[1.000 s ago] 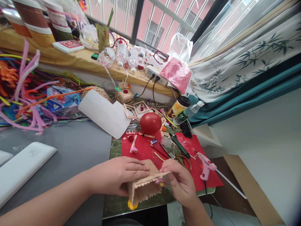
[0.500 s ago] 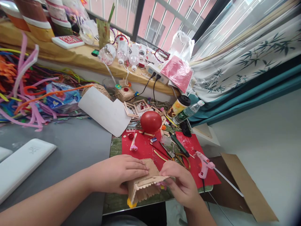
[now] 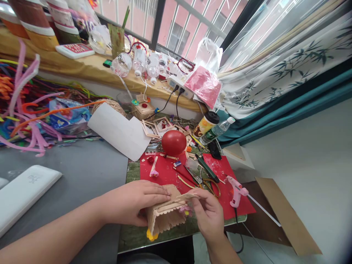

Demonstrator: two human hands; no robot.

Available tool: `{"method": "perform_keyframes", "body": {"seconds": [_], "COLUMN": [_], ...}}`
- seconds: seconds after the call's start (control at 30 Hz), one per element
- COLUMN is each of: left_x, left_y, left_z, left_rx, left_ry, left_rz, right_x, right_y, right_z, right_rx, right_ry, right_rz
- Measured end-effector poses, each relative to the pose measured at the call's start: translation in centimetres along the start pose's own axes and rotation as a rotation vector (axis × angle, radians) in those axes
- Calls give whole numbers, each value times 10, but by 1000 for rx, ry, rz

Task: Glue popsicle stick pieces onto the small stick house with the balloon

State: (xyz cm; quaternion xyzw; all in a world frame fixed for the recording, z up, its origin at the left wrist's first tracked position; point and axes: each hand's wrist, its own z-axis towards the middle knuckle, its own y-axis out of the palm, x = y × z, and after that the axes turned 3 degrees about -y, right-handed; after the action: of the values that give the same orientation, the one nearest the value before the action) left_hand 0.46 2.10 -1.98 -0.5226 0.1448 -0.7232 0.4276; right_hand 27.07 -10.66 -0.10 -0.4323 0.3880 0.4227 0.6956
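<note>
A small box built of wooden craft sticks (image 3: 167,212) lies at the table's front edge, its scalloped, hollow side facing me. My left hand (image 3: 134,202) grips it from the left, fingers flat over the top and thumb low on the side. Between the thumb and fingers of my right hand (image 3: 209,214) is a thin strip of craft sticks (image 3: 187,197), held along the box's upper right edge; whether it is attached there I cannot tell. A yellow flower (image 3: 151,234) sits at the box's lower left corner, a pink flower (image 3: 187,209) at its right.
Beyond the hands, a red sheet (image 3: 165,179) carries scissors (image 3: 211,187), a green-handled cutter (image 3: 207,168) and a red balloon (image 3: 173,142). A pink glue gun (image 3: 237,192) rests at the right edge. A cup (image 3: 205,124) and a water bottle (image 3: 217,131) stand behind.
My right hand has shifted slightly right and away from the box's edge, with the strip showing more in its fingers. The pink flower is less covered. My left hand keeps its hold.
</note>
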Motion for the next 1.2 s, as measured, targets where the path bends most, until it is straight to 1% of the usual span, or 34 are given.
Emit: {"method": "perform_keyframes", "body": {"seconds": [0.07, 0.2, 0.27, 0.37, 0.63, 0.77, 0.83, 0.97, 1.03, 1.13, 1.2], "left_x": [0, -1, -1, 0, 1, 2, 1, -2, -3, -3, -2], "left_y": [0, 1, 1, 1, 1, 0, 0, 3, 3, 3, 3], "left_z": [0, 0, -1, 0, -1, 0, 0, -2, -3, -3, -3], "left_rx": [5, -5, -3, 7, 0, 5, 3, 4, 8, 16, 10], "left_ry": [-3, -23, -25, -25, -32, -19, -18, -28, -27, -21, -22], "left_rz": [-2, 8, 7, 6, 3, -6, -7, -8, -6, -2, 2], "right_x": [1, -3, -5, -7, -6, -10, -14, -21, -22, -20, -20], "right_y": [0, -4, -6, -7, -7, -11, -13, -16, -16, -16, -16], "right_z": [0, 2, 4, 7, 11, 18, 22, 29, 29, 28, 28], "right_rx": [-4, -76, -104, -145, -192, -280, -333, -405, -433, -463, -475], "right_ry": [-9, -129, -162, -176, -187, -218, -255, -427, -490, -525, -524], "right_rz": [27, 43, 32, 31, 36, -24, -75, -180, -216, -250, -250]}}
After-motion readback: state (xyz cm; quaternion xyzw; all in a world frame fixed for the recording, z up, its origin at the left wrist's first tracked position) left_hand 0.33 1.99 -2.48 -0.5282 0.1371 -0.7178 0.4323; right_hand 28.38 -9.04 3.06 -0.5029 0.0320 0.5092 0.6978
